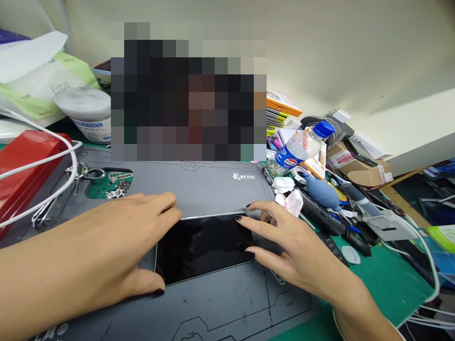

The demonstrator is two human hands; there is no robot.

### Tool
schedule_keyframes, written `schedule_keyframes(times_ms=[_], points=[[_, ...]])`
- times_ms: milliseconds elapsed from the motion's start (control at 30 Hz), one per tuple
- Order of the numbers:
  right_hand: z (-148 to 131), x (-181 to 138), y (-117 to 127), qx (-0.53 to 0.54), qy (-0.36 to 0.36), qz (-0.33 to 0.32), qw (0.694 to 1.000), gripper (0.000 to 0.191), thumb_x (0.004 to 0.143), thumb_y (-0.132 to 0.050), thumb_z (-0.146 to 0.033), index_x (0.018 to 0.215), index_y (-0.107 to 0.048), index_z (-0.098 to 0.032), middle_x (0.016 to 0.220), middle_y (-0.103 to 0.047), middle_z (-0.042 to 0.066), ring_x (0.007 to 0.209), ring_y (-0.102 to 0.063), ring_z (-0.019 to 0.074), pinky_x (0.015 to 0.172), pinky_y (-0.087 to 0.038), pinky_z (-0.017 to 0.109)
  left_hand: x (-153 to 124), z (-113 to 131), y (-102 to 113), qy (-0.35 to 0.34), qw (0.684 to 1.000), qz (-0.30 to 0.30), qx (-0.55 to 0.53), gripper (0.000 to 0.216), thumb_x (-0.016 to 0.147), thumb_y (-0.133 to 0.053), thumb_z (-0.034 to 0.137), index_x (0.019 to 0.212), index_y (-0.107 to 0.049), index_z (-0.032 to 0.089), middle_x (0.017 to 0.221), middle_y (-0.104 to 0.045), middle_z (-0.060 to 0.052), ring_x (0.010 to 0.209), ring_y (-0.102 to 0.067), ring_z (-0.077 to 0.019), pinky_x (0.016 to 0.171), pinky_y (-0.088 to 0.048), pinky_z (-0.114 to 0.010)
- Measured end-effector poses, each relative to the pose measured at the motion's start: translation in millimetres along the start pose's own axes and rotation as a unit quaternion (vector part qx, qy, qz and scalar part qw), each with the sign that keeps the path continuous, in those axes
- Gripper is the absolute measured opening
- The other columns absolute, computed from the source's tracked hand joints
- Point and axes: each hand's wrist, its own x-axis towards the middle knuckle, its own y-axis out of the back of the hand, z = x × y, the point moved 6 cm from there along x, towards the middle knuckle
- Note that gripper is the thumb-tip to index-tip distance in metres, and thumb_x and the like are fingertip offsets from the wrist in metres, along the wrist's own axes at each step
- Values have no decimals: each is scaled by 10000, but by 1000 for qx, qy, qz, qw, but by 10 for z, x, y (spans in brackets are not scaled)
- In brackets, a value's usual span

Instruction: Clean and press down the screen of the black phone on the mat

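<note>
The person's left hand (pixel 106 246) is lying low and flat over the grey mat (pixel 213 184), forearm coming in from the left. Its fingers are clasping the left end of the dark phone (pixel 202 244), thumb at the near corner and forefinger at the far one. The right hand (pixel 295 251) is reaching in from the lower right with the wrist raised. Its fingers (pixel 249 222) are spread open, their tips just touching the phone's right end without closing on it. The phone is lying screen up on the mat, between both hands. A water bottle (pixel 302 147) is lying on the green bench (pixel 384 279) beyond the right hand.
</note>
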Motion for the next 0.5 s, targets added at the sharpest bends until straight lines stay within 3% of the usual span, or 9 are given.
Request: schedule_keyframes(times_ms=[500], points=[[-59, 48, -10, -13, 7, 8, 1000, 275, 1113, -671, -259, 1354, -792, -208, 1329, -733, 191, 868, -744, 244, 792, -694, 445, 9, 24, 55, 8, 999, -12, -29, 289, 757, -900, 288, 1005, -755, 263, 1275, -776, -88, 1085, -784, -372, 917, -643, -507]])
